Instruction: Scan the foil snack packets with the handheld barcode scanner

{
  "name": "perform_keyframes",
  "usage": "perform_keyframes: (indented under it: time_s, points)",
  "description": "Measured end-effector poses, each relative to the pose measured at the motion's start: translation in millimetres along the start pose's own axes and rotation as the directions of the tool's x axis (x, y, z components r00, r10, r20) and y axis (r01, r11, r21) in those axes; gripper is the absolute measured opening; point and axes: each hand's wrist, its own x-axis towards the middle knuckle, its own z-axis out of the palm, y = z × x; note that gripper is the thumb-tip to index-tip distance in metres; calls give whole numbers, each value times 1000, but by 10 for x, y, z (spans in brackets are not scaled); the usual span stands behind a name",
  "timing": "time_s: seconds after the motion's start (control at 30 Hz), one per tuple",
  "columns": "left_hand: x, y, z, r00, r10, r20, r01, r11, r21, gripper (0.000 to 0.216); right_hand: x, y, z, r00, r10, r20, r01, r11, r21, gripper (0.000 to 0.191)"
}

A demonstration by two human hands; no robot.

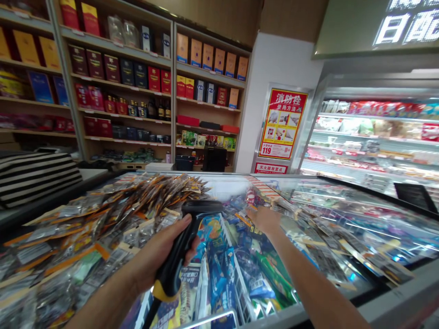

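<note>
My left hand [174,249] is closed around the grip of a black handheld barcode scanner [202,208] with a yellow band near its cable end. The scanner is held upright over a chest freezer, its head level with the near packets. My right hand [266,219] reaches over the middle of the freezer, blurred. Its fingertips are at a small packet [244,219] with an orange edge; whether they grip it is unclear. Left of the scanner spreads a large pile of clear, orange-edged packets [103,224].
Wire dividers [236,278] separate blue and green bags [219,283] inside the freezer. More flat packets [329,237] lie on the glass at right. A striped bag [37,176] stands at left. Behind are shelves of boxes [126,73], a red poster [283,123] and a lit refrigerated case [370,132].
</note>
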Motion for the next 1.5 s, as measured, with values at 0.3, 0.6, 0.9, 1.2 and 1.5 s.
perform_keyframes:
  time_s: [0.3, 0.6, 0.9, 1.2, 1.5]
  points:
    - [-54, 42, 58, 1000, -1, -13, 1, 1000, -4, 31, 131, -106, 150, 893, -198, -405, 414, 718, 560, 66]
    - [-143, 33, 135, 998, -19, 57, 19, 1000, -3, 32, 175, -93, 296, 932, -53, -358, 337, 491, 804, 74]
    - [-183, 12, 171, 994, -8, 113, 6, 1000, 18, 36, 81, -158, 217, 929, -23, -370, 317, 563, 763, 69]
    - [-175, 17, 154, 991, 3, 132, 8, 997, -82, 32, 31, -207, 135, 949, 9, -315, 234, 650, 723, 71]
    - [-177, 0, 138, 988, 1, 153, 13, 996, -90, 32, -30, -259, 84, 944, -50, -326, 279, 647, 710, 74]
